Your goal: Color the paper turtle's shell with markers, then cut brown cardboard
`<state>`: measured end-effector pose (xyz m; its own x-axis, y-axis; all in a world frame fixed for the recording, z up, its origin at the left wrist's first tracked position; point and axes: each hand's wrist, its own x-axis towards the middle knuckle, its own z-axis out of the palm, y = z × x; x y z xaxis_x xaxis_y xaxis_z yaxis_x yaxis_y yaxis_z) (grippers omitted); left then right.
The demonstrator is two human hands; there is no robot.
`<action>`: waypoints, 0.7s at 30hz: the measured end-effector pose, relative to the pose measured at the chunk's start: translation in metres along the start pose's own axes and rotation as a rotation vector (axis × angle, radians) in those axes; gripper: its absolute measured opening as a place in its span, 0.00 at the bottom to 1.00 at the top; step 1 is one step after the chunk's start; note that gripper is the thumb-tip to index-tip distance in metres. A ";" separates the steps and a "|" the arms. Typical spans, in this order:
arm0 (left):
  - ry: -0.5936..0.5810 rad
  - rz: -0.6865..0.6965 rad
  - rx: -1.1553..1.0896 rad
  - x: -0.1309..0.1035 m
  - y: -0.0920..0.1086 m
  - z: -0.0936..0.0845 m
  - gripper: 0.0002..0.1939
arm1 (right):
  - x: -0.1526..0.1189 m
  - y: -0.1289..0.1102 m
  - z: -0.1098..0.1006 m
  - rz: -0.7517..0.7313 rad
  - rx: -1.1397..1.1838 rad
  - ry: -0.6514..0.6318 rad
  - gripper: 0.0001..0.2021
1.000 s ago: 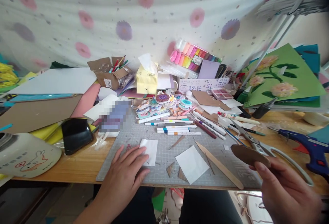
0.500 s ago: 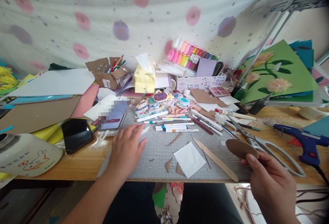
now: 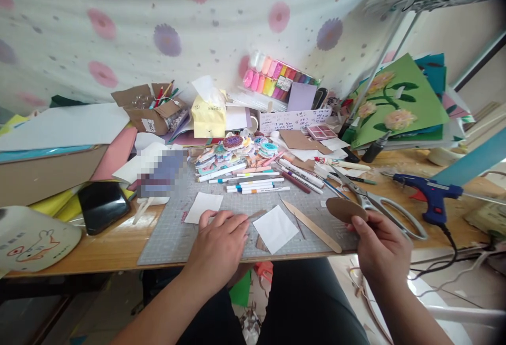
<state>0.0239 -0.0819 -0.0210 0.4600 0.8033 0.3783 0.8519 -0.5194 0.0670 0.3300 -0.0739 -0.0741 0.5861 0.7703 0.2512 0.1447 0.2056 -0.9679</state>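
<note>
My right hand (image 3: pixel 385 242) pinches the edge of a brown cardboard disc (image 3: pixel 346 210) between thumb and fingers, held above the right side of the grey cutting mat (image 3: pixel 166 245). On the mat, my left hand (image 3: pixel 219 242) lies palm down with its fingers loosely stretched; whatever is under them is hidden. A thin cardboard sliver (image 3: pixel 258 214) shows by its fingertips. To its right lies a white paper square (image 3: pixel 275 229), and behind it another white paper piece (image 3: pixel 203 208). Between the hands rests a pointed wooden stick (image 3: pixel 312 226).
Large scissors (image 3: pixel 371 200) and a blue glue gun (image 3: pixel 430 192) lie at the right. Several markers (image 3: pixel 256 182) and a heap of paper cutouts (image 3: pixel 229 150) sit behind the mat. At the left are a dark phone (image 3: pixel 103 205) and a white jar (image 3: pixel 39 239).
My left hand has moved right and nearer to the mat's front edge, uncovering a white paper piece. The view has shifted; my right hand still holds the cardboard disc.
</note>
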 end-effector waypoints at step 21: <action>-0.018 0.149 -0.151 0.000 0.048 0.003 0.14 | 0.000 0.001 0.001 -0.088 -0.001 -0.053 0.11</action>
<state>0.0657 -0.1063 -0.0211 0.5841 0.7185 0.3775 0.7275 -0.6697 0.1491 0.3296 -0.0735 -0.0755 0.5285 0.7800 0.3350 0.1940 0.2731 -0.9422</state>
